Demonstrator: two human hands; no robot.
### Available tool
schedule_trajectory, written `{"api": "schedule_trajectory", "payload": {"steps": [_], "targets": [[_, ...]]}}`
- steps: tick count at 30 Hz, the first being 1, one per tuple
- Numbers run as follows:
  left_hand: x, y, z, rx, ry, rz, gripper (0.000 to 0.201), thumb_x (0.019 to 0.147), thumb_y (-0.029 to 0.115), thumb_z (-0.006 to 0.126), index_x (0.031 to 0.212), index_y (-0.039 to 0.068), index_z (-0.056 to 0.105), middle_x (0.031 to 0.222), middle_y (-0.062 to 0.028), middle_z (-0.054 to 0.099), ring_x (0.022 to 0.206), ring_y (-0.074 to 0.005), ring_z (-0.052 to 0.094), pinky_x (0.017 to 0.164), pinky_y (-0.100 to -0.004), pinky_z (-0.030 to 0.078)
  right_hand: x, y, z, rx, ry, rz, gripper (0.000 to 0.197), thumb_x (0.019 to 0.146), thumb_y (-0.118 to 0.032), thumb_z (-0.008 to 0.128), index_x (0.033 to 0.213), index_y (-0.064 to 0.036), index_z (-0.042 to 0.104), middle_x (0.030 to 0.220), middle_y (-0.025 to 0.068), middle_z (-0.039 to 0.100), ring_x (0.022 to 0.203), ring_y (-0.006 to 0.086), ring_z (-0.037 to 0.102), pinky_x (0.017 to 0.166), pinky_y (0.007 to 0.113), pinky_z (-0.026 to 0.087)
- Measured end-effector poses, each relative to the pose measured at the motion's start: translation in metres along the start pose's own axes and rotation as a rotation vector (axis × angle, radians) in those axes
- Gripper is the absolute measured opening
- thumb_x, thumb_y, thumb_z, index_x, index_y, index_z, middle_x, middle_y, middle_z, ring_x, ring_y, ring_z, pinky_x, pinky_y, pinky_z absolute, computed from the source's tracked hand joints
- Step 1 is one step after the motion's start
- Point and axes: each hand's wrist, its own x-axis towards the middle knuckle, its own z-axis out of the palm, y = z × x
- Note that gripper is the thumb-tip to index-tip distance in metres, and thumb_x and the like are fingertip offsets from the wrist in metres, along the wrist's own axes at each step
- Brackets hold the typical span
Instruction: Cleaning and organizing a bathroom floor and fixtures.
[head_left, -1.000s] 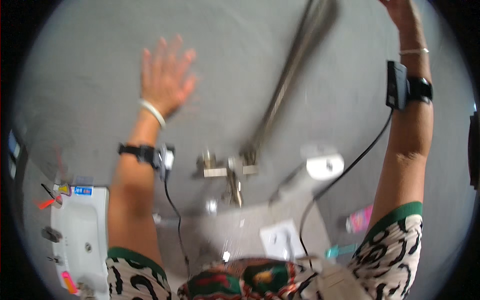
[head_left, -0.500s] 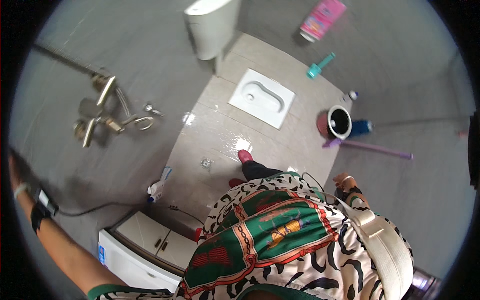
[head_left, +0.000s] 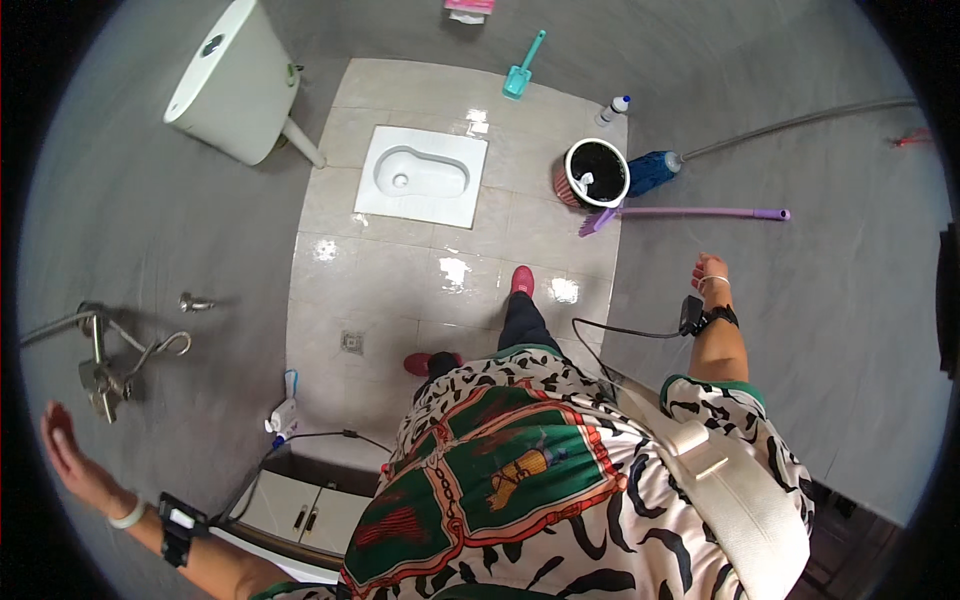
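My left hand (head_left: 75, 465) reaches out at the left, near the grey wall below the metal shower fittings (head_left: 100, 385). Its fingers are stretched out, and it holds nothing. At the right, my right hand (head_left: 711, 270) hangs by the wall, below the purple handle of a broom (head_left: 700, 212). Its fingers are loosely bent with nothing visible in them. Both wrists carry a black strapped device, the right one (head_left: 691, 315) with a cable. A cream bag strap (head_left: 700, 455) crosses my patterned shirt.
A white squat toilet (head_left: 421, 176) is set in the wet tiled floor. A cistern (head_left: 235, 85) stands far left. Far right are a waste bin (head_left: 570, 185), a blue mop (head_left: 654, 174) and a bottle (head_left: 612, 110). A teal brush holder (head_left: 517, 82), spray bottle (head_left: 284, 415) and white cabinet (head_left: 285, 505) flank the floor.
The view has turned, so the squat toilet and bin sit further left. My right hand has swung forward from beside my body. My left hand has come further into view.
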Motion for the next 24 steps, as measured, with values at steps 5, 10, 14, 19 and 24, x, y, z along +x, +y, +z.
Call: {"api": "schedule_trajectory", "payload": {"steps": [5,10,14,19,24], "targets": [[-0.061,0.061,0.18,-0.268,-0.082,-0.317,0.028,0.085,0.016,0.042,0.108,0.001,0.047,0.102,-0.0142,0.053,0.092,-0.0194,0.052,0.081,-0.0295,0.041,0.126,-0.017,-0.04,0.327,0.096,0.019,0.043,0.072,-0.019,0.057,0.107,-0.0097,0.035,0.069,0.0038,0.045,0.05,0.0148,0.041,0.043,0.032,0.036],[-0.074,0.15,0.34,-0.412,-0.387,-0.462,0.028,0.083,0.013,0.046,0.107,-0.001,0.047,0.097,-0.0125,0.055,0.087,-0.0151,0.053,0.077,-0.0254,0.042,0.225,-0.021,-0.06,0.477,0.153,0.073,0.048,0.07,-0.02,0.059,0.109,-0.0088,0.034,0.083,0.0075,0.042,0.056,0.018,0.042,0.046,0.035,0.038],[-0.066,0.223,0.445,-0.398,-0.681,-0.366,0.028,0.083,0.013,0.046,0.108,0.0,0.046,0.097,-0.0108,0.056,0.089,-0.0155,0.053,0.078,-0.0273,0.042,0.237,-0.036,-0.053,0.522,0.229,0.071,0.035,0.067,-0.029,0.063,0.09,-0.0088,0.045,0.073,0.0019,0.041,0.062,0.0189,0.044,0.05,0.037,0.041],[-0.078,0.317,0.556,-0.514,-1.116,-0.224,0.028,0.078,0.003,0.047,0.105,-0.003,0.047,0.097,-0.0101,0.055,0.091,-0.0149,0.052,0.081,-0.0257,0.039,0.273,-0.029,-0.059,0.343,0.186,-0.147,0.033,0.065,-0.029,0.066,0.082,-0.0053,0.051,0.071,0.0026,0.047,0.065,0.0154,0.046,0.057,0.033,0.041],[-0.135,0.401,0.644,-0.686,-1.543,0.116,0.044,0.07,0.009,0.058,0.111,0.002,0.044,0.107,-0.0101,0.051,0.101,-0.0179,0.047,0.086,-0.0304,0.036,0.253,-0.036,-0.016,0.099,0.18,-0.865,0.014,0.065,-0.01,0.058,0.077,-0.001,0.055,0.066,0.0055,0.055,0.063,0.0152,0.052,0.062,0.03,0.043]]}}
